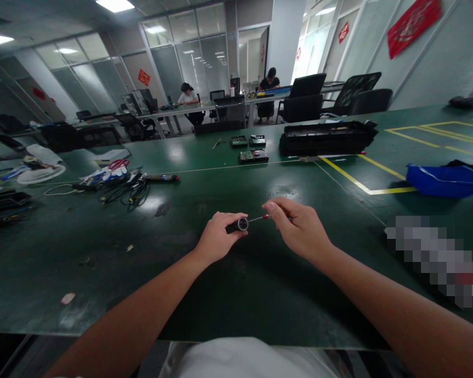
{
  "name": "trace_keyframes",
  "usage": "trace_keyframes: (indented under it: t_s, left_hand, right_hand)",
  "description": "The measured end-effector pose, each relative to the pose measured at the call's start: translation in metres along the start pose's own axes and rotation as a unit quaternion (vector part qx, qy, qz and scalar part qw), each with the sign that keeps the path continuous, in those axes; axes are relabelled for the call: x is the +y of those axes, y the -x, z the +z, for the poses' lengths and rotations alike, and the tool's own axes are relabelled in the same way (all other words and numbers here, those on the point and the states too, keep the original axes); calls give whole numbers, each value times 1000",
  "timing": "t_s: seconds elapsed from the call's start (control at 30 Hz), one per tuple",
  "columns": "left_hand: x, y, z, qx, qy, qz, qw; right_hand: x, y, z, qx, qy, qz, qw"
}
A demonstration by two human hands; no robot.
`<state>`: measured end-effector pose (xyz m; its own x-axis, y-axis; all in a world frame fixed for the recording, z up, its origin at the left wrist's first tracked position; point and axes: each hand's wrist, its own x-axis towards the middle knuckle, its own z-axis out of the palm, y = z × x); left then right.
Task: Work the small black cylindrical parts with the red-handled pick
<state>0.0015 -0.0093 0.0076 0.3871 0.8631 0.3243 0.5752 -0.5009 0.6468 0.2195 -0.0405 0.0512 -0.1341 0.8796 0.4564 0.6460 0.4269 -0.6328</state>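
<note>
My left hand is closed around a short black cylinder, whose round, light-rimmed end faces me. Its exact kind is not clear. In my right hand is a small screwdriver, pinched at its red handle. The thin metal shaft runs left, with its tip at or very near the cylinder's rim; whether they touch I cannot tell. Both hands are just above the green table, and the fingers of my right hand cover most of the handle.
Several hard drives lie ahead near a long black housing. Tangled cables and red scissors are to the left. A blue bin stands right, behind a pixelated object. Two people sit at far desks.
</note>
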Motion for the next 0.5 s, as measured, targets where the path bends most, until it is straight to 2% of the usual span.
trace_keyframes:
  t_s: [0.13,0.37,0.5]
  left_hand:
    - [2,0,-1,-2,-5,-4,1000]
    - [4,0,-1,3,4,-7,1000]
    - [3,1,1,-4,1,3,1000]
  right_hand:
    - [0,-4,1,-1,13,33,999]
    - [-1,-1,-1,-30,-3,-18,999]
    - [1,-2,-2,-27,-15,-2,1000]
